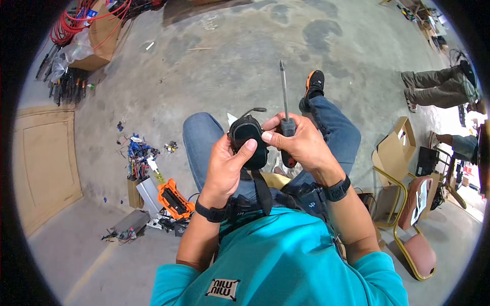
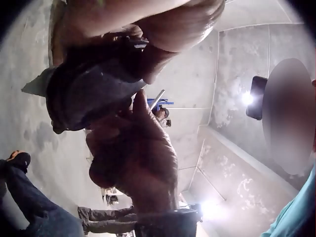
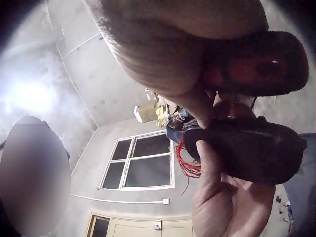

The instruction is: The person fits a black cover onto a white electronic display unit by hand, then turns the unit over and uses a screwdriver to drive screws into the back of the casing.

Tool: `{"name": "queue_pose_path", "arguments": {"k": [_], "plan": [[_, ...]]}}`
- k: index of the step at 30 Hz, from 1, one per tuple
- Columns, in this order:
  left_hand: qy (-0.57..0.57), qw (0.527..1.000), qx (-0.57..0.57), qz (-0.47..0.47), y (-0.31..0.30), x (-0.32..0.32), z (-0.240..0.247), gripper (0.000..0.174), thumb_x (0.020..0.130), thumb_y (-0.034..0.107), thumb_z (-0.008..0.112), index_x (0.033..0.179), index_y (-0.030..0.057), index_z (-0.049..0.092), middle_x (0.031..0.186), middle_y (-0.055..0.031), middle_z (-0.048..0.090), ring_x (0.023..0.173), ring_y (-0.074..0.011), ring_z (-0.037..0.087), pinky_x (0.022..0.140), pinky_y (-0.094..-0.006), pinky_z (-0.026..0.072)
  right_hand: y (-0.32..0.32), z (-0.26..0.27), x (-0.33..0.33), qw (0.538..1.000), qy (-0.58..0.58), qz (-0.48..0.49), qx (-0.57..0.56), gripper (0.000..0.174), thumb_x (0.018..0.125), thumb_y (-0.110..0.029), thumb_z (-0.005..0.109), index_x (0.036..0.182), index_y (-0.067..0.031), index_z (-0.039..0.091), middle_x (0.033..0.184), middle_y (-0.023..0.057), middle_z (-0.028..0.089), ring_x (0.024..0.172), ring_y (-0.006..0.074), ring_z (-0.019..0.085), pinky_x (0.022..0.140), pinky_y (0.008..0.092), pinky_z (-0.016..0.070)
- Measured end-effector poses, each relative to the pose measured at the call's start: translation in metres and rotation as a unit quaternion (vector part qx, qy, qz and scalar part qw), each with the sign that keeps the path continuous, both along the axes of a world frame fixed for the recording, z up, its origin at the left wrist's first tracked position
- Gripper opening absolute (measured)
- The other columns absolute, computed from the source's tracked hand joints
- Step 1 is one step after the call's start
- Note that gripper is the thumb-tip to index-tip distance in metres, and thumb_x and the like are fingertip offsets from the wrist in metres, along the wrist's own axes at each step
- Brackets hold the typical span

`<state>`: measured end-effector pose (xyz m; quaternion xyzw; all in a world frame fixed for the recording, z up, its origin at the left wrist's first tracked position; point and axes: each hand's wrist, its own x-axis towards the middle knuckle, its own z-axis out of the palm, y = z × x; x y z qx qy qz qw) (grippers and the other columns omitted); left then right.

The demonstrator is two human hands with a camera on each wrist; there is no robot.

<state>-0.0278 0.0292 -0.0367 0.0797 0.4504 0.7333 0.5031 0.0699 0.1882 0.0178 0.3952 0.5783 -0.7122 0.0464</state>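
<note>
Two hands meet above the seated person's jeans (image 1: 204, 137), over a stained concrete floor (image 1: 229, 56). The right hand (image 1: 303, 145) is clenched round a screwdriver (image 1: 284, 97). Its long axis runs nearly straight up the head view, with the thin, smooth metal shaft pointing away from the person. The left hand (image 1: 224, 171) grasps a black rounded housing (image 1: 249, 138) just beside the handle, its thumb laid across the glossy oval face and its fingers curled behind. The housing stands roughly upright, and the right thumb touches its edge. A thin curved stalk rises from its top. Most of the screwdriver handle is buried in the fist; the right wrist view shows its butt as dark with translucent red. The left wrist view is dim, so the housing is only a dark mass and its back cannot be made out.
</note>
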Motion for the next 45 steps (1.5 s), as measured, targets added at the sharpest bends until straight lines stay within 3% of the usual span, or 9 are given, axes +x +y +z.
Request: {"name": "queue_pose_path", "arguments": {"k": [13, 16, 25, 27, 28, 37, 39, 40, 45], "plan": [[-0.116, 0.992, -0.004, -0.043, -0.002, 0.009, 0.002, 0.028, 0.098, 0.012, 0.06, 0.124, 0.0029, 0.059, 0.122, -0.0095, 0.066, 0.101, -0.016, 0.065, 0.084, -0.0331, 0.0548, -0.002, -0.027, 0.015, 0.999, 0.036, 0.039, 0.004, 0.024, 0.088, -0.024, 0.075, 0.098, -0.0041, 0.067, 0.075, -0.0033, 0.06, 0.058, 0.0027, 0.05, 0.041, 0.0204, 0.0367], [-0.123, 0.992, -0.015, -0.036, -0.001, 0.011, 0.004, 0.027, 0.098, 0.012, 0.06, 0.123, 0.0031, 0.059, 0.116, -0.0074, 0.067, 0.101, -0.0155, 0.064, 0.085, -0.0326, 0.0545, -0.003, -0.024, 0.015, 0.999, 0.023, 0.025, -0.009, 0.024, 0.086, -0.023, 0.077, 0.093, -0.0016, 0.069, 0.074, -0.0015, 0.063, 0.064, 0.0053, 0.054, 0.055, 0.0229, 0.0422], [-0.126, 0.99, -0.055, 0.037, -0.005, 0.007, -0.016, 0.013, 0.096, 0.011, 0.063, 0.107, 0.0053, 0.061, 0.097, -0.0086, 0.069, 0.092, -0.0225, 0.07, 0.074, -0.036, 0.0588, 0.009, -0.043, 0.052, 0.999, 0.041, 0.0, 0.016, 0.047, 0.083, -0.009, 0.07, 0.126, 0.0013, 0.055, 0.101, 0.0088, 0.062, 0.085, 0.0167, 0.059, 0.076, 0.0297, 0.0484], [-0.11, 0.99, -0.061, 0.061, -0.005, 0.004, -0.021, 0.013, 0.095, 0.01, 0.064, 0.107, 0.0062, 0.061, 0.097, -0.0082, 0.069, 0.092, -0.0226, 0.07, 0.072, -0.036, 0.0585, 0.01, -0.028, 0.066, 0.944, -0.017, 0.115, 0.31, 0.054, 0.079, -0.006, 0.069, 0.129, 0.0018, 0.052, 0.1, 0.0131, 0.058, 0.088, 0.0236, 0.059, 0.081, 0.0341, 0.0477], [-0.092, 0.991, -0.07, 0.07, -0.004, 0.001, -0.021, 0.013, 0.095, 0.011, 0.064, 0.107, 0.0057, 0.06, 0.096, -0.0078, 0.069, 0.093, -0.0224, 0.07, 0.071, -0.0353, 0.058, 0.011, -0.012, 0.069, 0.917, -0.017, 0.161, 0.364, 0.055, 0.079, -0.006, 0.069, 0.13, 0.0008, 0.052, 0.098, 0.0159, 0.056, 0.092, 0.0279, 0.058, 0.083, 0.0357, 0.0473], [-0.056, 0.986, -0.079, 0.138, -0.001, -0.007, -0.02, 0.017, 0.095, 0.013, 0.065, 0.109, 0.0036, 0.06, 0.098, -0.0076, 0.069, 0.091, -0.018, 0.068, 0.076, -0.032, 0.0547, -0.008, 0.066, 0.07, 0.948, -0.154, 0.04, 0.275, 0.031, 0.081, -0.005, 0.07, 0.111, -0.0001, 0.064, 0.108, 0.0116, 0.066, 0.089, 0.0204, 0.063, 0.084, 0.0304, 0.0487], [-0.067, 0.984, -0.078, 0.145, -0.001, -0.009, -0.022, 0.018, 0.095, 0.013, 0.065, 0.109, 0.0036, 0.06, 0.098, -0.0078, 0.069, 0.09, -0.0173, 0.067, 0.077, -0.0318, 0.0545, -0.004, 0.07, 0.071, 0.894, -0.013, 0.147, 0.423, 0.034, 0.078, -0.002, 0.068, 0.112, -0.0007, 0.064, 0.11, 0.0129, 0.065, 0.092, 0.0237, 0.063, 0.086, 0.0307, 0.0486], [-0.066, 0.985, -0.078, 0.14, -0.001, -0.009, -0.023, 0.018, 0.095, 0.013, 0.065, 0.109, 0.0035, 0.061, 0.098, -0.0075, 0.069, 0.09, -0.017, 0.067, 0.076, -0.0313, 0.0544, -0.008, 0.083, 0.067, 0.867, -0.029, 0.174, 0.466, 0.037, 0.075, 0.001, 0.068, 0.112, -0.0009, 0.065, 0.112, 0.0143, 0.064, 0.098, 0.0269, 0.064, 0.088, 0.0328, 0.0487], [-0.063, 0.985, -0.064, 0.147, -0.003, -0.008, -0.024, 0.018, 0.095, 0.014, 0.066, 0.109, 0.0033, 0.061, 0.097, -0.0071, 0.069, 0.09, -0.0166, 0.067, 0.076, -0.0303, 0.0538, -0.018, 0.094, 0.06, 0.846, 0.035, 0.132, 0.515, 0.038, 0.072, 0.006, 0.07, 0.11, 0.0003, 0.065, 0.113, 0.0171, 0.066, 0.105, 0.0288, 0.065, 0.093, 0.0357, 0.0494]]}}
